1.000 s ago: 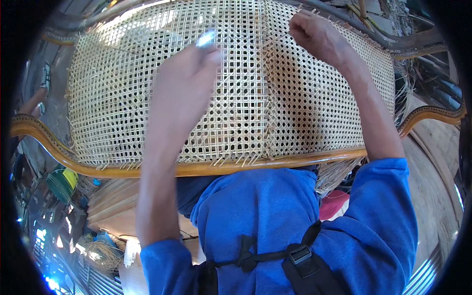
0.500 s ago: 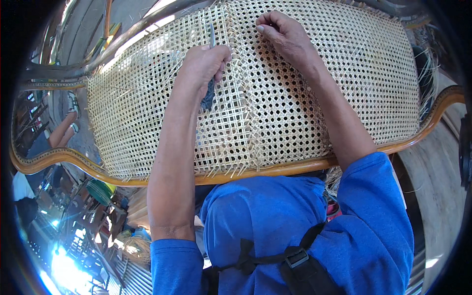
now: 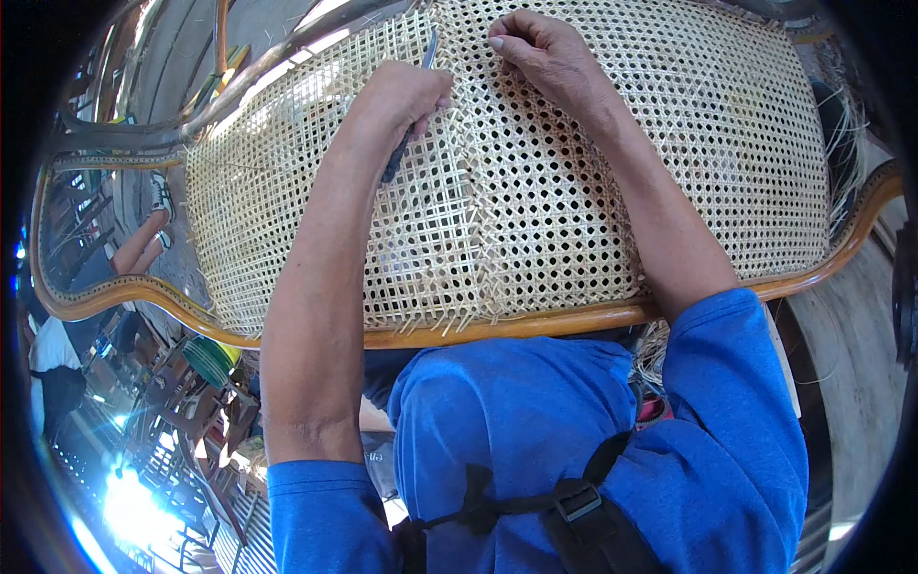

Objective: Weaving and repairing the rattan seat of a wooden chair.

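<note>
Woven cane webbing stretches across a curved wooden frame in front of me. A seam of crossed strands runs down its middle. My left hand, left of the seam, is closed round a narrow metal-bladed tool with a dark handle. The blade points away and to the right, toward the seam; its exact kind is unclear. My right hand is over the webbing right of the seam, near the far edge. Its thumb and forefinger are pinched together; anything between them is too small to make out.
Loose cane strands hang at the far right. Cut strand ends stick out along the near rail. A round wooden bar passes at the far left. Behind it, another person's leg shows. A green container stands at the lower left.
My left hand has shifted a little farther away, and the tool now leans more to the right. My right hand keeps its pinch and has moved slightly left and away.
</note>
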A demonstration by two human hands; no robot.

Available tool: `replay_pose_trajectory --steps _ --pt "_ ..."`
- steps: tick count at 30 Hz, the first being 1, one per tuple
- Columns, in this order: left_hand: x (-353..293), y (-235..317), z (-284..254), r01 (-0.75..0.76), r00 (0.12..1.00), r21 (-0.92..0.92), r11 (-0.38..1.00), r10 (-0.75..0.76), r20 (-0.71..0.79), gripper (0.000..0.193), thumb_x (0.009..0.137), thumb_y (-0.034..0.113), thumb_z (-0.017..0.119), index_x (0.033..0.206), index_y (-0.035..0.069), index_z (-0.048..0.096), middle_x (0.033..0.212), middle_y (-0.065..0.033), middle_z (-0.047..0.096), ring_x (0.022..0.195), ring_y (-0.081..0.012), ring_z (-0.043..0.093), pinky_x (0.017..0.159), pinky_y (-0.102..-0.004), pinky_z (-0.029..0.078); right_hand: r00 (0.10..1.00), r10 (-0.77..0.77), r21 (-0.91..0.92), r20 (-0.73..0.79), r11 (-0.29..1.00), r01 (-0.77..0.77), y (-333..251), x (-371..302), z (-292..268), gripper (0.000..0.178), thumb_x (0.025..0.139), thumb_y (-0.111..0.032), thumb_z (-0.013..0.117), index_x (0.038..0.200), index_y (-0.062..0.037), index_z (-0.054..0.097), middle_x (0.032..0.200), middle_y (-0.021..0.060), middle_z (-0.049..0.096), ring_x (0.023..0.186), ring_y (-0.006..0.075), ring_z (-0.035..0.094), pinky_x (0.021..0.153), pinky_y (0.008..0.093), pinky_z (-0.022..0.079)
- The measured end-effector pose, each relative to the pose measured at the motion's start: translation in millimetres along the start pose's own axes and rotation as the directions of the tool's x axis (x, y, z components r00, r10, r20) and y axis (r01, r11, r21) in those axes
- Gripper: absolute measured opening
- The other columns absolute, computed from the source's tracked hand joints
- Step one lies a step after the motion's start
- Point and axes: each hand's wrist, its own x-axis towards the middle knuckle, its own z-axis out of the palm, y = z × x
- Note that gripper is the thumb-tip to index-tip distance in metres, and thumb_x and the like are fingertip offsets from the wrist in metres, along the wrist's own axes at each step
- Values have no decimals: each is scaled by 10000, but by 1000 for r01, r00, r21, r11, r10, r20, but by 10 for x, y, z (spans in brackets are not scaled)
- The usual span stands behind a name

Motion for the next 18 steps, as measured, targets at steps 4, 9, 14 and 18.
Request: replay_pose_trajectory --steps 4,9,14,18 --pt "50 83 -3 -62 998 225 972 57 29 225 755 206 645 686 -5 611 547 -37 514 439 -116 406 398 -287 313 806 -590 -37 -47 807 589 45 -80 38 124 897 -114 552 906 3 594 782 62 577 699 176 541 667 312 457" --pt "-265 -138 -201 -245 960 -135 960 221 -172 510 866 500 556 781 1 619 604 -23 531 511 -100 440 487 -259 369 970 -201 -329 137 914 236 161 103 160 204 908 -207 571 1064 -88 625 945 63 668 875 178 636 775 300 523" --pt "-812 -860 -221 -99 946 491 866 234 -223 436 868 443 530 802 16 586 676 -134 596 605 -270 570 607 -391 443 940 -129 -593 316 747 302 -160 57 266 156 898 -188 557 982 -68 611 900 90 650 815 206 633 735 372 508" --pt "-1115 -1070 -91 -76 947 425 902 199 -253 350 844 361 543 814 17 604 723 -195 622 726 -366 615 664 -467 458 953 -102 -737 284 613 285 -135 51 382 225 929 -241 431 957 -107 610 963 93 654 883 267 633 785 422 505"
